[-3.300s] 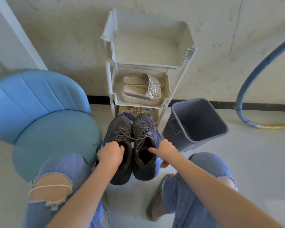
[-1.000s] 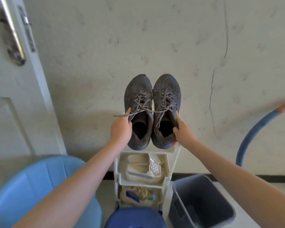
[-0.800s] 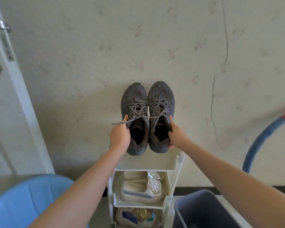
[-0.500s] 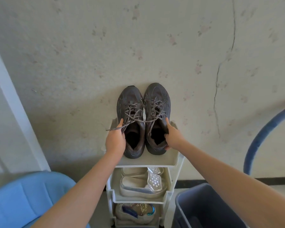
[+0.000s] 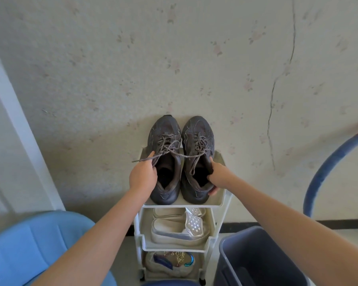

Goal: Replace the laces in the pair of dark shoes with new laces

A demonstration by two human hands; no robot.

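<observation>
Two dark grey shoes stand side by side on the top shelf (image 5: 219,201) of a white rack, toes against the wall. My left hand (image 5: 142,176) grips the collar of the left shoe (image 5: 164,141), thumb inside the opening. My right hand (image 5: 218,176) grips the outer side of the right shoe (image 5: 196,139), thumb at the collar. Both shoes carry grey speckled laces (image 5: 167,145); one loose end (image 5: 139,160) runs across to the left over my left hand.
The rack's middle shelf holds pale sandals (image 5: 178,228); the bottom shelf holds a shoe with blue trim (image 5: 170,263). A blue chair (image 5: 35,248) stands at lower left, a grey bin (image 5: 252,256) at lower right, a blue hoop (image 5: 329,168) at right.
Both hands have lifted the pair from the floor and lowered it onto the rack's top shelf. The grips on the shoes have not changed.
</observation>
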